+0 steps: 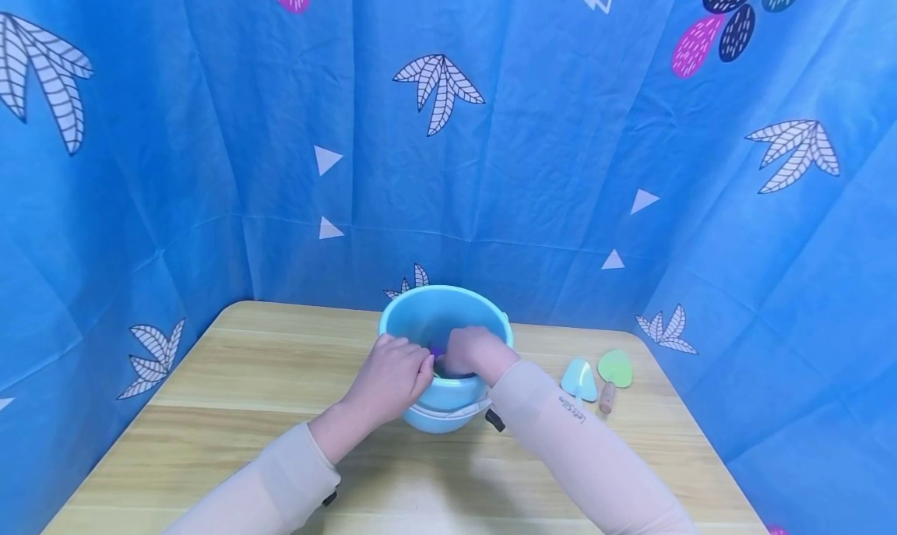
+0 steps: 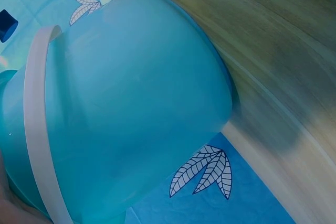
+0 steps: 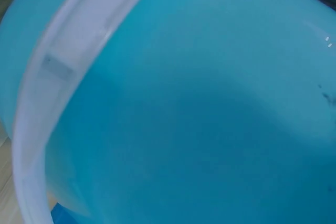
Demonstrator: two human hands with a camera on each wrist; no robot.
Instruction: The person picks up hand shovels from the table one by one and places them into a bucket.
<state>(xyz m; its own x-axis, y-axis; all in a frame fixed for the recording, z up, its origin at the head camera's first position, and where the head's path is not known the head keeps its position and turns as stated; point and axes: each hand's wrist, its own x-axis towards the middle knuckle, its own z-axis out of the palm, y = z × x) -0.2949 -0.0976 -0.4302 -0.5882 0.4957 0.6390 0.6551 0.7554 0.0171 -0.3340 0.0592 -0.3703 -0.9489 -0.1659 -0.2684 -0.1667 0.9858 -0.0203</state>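
A light-blue bucket (image 1: 443,397) stands upright on the wooden table, its white handle (image 1: 455,413) hanging down against the near side. My left hand (image 1: 395,373) grips the near-left rim, knuckles up. Reaching over the rim from the right, my right hand (image 1: 475,350) is down inside the bucket, its fingers hidden; I cannot tell what they hold. A bit of something purple (image 1: 437,351) shows inside, between the two hands. The bucket's outer wall (image 2: 136,103) fills much of the left wrist view, and the right wrist view shows the wall (image 3: 210,93) close up.
On the table's right side lie a green toy shovel (image 1: 615,367) with a brown handle and a light-blue one (image 1: 578,379), partly covered by my right sleeve. Blue patterned cloth (image 1: 490,169) hangs around the back and sides of the table (image 1: 266,379).
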